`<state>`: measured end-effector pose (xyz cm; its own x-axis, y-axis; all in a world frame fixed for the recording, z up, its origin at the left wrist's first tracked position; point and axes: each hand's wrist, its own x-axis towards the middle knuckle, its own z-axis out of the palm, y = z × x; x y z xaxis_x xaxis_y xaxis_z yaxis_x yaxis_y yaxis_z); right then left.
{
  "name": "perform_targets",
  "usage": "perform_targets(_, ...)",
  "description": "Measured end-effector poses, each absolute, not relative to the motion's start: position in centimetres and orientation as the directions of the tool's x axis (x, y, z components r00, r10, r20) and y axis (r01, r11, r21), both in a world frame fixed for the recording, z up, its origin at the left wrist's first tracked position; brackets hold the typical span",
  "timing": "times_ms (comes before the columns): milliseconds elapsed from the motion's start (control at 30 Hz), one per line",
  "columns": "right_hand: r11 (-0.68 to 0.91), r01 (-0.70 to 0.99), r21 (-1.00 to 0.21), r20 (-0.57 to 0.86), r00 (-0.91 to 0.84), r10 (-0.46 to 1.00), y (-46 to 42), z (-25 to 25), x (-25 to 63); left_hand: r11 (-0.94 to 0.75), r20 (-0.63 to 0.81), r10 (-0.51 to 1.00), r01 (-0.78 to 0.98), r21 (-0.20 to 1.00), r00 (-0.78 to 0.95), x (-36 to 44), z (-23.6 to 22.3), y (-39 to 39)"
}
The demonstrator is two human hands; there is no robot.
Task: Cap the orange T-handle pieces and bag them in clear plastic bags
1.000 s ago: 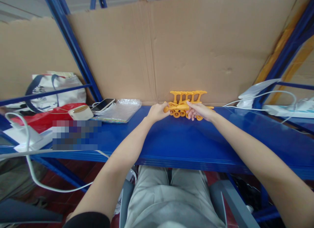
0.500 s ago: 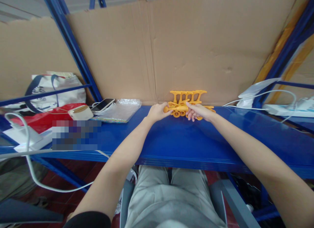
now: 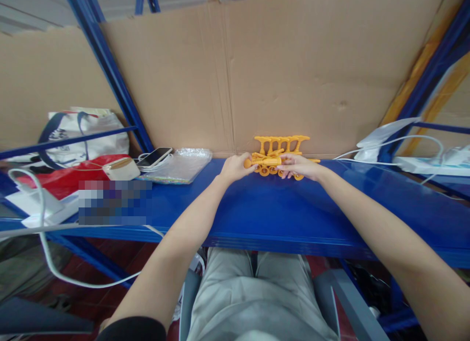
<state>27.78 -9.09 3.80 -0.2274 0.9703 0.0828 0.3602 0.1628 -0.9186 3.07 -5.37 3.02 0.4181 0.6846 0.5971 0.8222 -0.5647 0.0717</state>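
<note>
My left hand is pinching the round end of a yellow piece between the thumb and the fingers. My right hand is at the other end of this piece, with the fingers partly bent and touching it — how firmly they close on it, I cannot tell. The piece lies almost level, just in front of the yellow rack, which stands close to the cardboard behind it. Below the rack there are yellow rings, partly hidden by my hands; whether they are joined to it, I cannot tell.

The rack is at the back of the blue table. To the left of the rack lies a clear packet, then a phone beside it. Farther left of the rack are a pale box, a red bag and a white bag — all well apart from it. Far to the right of the rack is a white cable.
</note>
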Motion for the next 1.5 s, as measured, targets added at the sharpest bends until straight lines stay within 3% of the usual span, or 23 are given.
perform_targets(467,0.111,0.311,-0.944,0.045,-0.211,0.976,-9.4,4.3,27.2,-0.600,0.678,0.582,0.800,-0.016,0.449,3.4,2.4,-5.1)
perform_targets(800,0.064,0.310,-0.949,0.019,-0.145,0.989,-9.9,4.3,26.7,-0.585,0.674,0.590,0.811,-0.024,0.445,3.4,2.6,-5.4)
perform_targets(1100,0.073,0.377,-0.923,-0.013,-0.220,0.975,-9.2,4.2,27.6,-0.550,0.666,0.622,0.835,-0.002,0.411,3.6,2.6,-5.5)
perform_targets(1300,0.205,0.327,-0.923,0.142,-0.207,0.968,-8.9,4.1,28.8,-0.556,0.679,0.614,0.831,0.008,0.404,3.6,2.5,-5.3)
perform_targets(1500,0.178,0.288,-0.941,0.126,-0.191,0.973,-8.8,4.0,28.7,-0.572,0.673,0.620,0.819,0.036,0.403,3.6,2.5,-5.3)
